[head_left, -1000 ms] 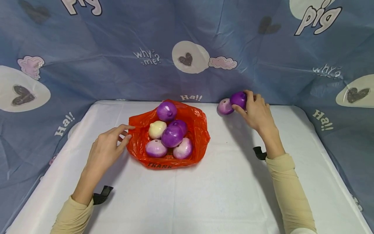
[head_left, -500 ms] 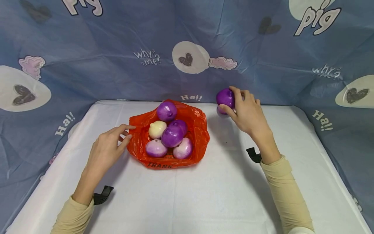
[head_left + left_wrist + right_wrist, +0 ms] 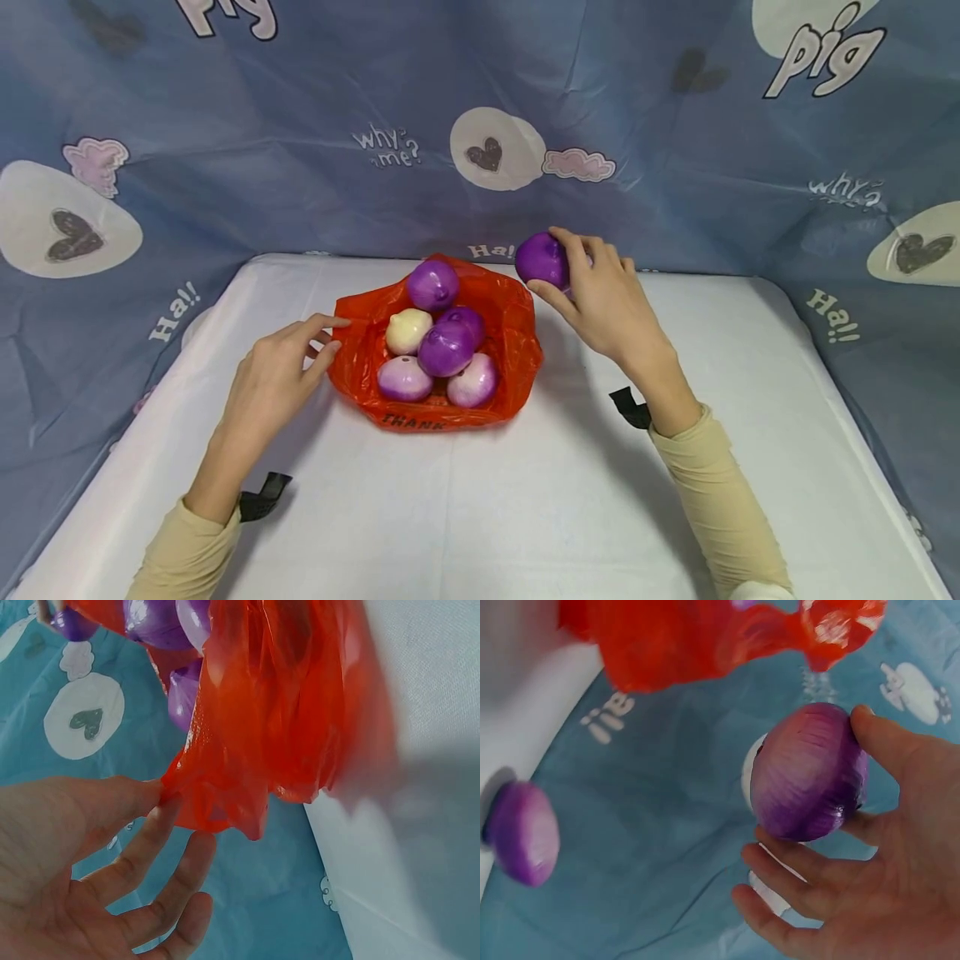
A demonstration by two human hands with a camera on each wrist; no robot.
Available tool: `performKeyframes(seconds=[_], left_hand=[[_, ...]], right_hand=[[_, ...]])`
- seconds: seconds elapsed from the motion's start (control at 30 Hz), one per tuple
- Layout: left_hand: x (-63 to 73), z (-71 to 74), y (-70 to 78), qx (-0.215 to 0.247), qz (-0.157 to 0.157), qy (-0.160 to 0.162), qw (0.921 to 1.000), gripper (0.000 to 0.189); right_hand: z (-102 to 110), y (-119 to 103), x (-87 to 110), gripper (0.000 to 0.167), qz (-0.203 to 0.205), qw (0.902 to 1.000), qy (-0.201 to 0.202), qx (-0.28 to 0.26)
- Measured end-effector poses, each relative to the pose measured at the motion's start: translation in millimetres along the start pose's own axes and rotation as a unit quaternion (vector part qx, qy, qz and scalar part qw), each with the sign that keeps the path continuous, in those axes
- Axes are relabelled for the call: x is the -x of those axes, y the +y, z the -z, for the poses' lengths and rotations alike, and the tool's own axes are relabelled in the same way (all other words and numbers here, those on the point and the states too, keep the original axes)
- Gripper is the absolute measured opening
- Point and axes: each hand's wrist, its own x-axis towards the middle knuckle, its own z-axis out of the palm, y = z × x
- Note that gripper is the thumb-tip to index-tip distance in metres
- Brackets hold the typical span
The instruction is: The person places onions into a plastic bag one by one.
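Note:
An open red plastic bag (image 3: 517, 350) stands on the white table, holding several purple and white-purple onions (image 3: 446, 348) and one pale yellow one (image 3: 408, 331). My left hand (image 3: 270, 379) pinches the bag's left rim between thumb and fingertip; the left wrist view shows the film (image 3: 247, 742) hanging from that grip, the other fingers spread below. My right hand (image 3: 603, 304) grips a purple onion (image 3: 542, 258) by its sides, raised near the bag's back right edge. In the right wrist view, this onion (image 3: 806, 772) hangs between thumb and fingers, apart from the bag.
Another onion (image 3: 529, 832) sits on the table in the right wrist view; in the head view the right hand mostly hides it. A blue printed cloth (image 3: 337, 200) rises behind the table (image 3: 525, 508). Black straps (image 3: 262, 497) hang at both wrists.
My right hand has carried the purple onion leftward from beside the other onion, over it, to near the bag. The left hand and the bag have stayed in place.

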Motion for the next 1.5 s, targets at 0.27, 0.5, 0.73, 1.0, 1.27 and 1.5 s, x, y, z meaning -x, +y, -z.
performKeyframes(seconds=[0.27,0.5,0.73,1.0,1.27,1.5], left_hand=[[-1.0,-0.7,2.4,-0.001,-0.005,0.001,1.0000,0.030],[-1.2,-1.5,3.4,0.001,-0.009,0.001,1.0000,0.030],[-0.9,-3.3,2.8,0.001,-0.013,0.003,0.9999,0.030],[-1.4,-3.8,3.3,0.002,-0.008,-0.001,1.0000,0.029],[-2.5,-4.9,3.1,0.005,-0.009,-0.003,0.9999,0.029],[-1.7,-5.7,2.0,0.005,-0.004,-0.005,1.0000,0.029]], right_hand=[[1,-28,-0.3,0.079,0.040,0.9992,-0.001,0.002],[-6,-47,-3.2,0.077,0.059,0.9981,-0.017,0.008],[-20,-60,-9.1,0.076,0.080,0.9963,-0.016,0.026],[-23,-75,-11.7,0.075,0.107,0.9941,0.002,0.019],[-35,-83,-18.2,0.073,0.113,0.9926,-0.012,0.042],[-57,-84,-26.8,0.073,0.115,0.9891,-0.035,0.084]])
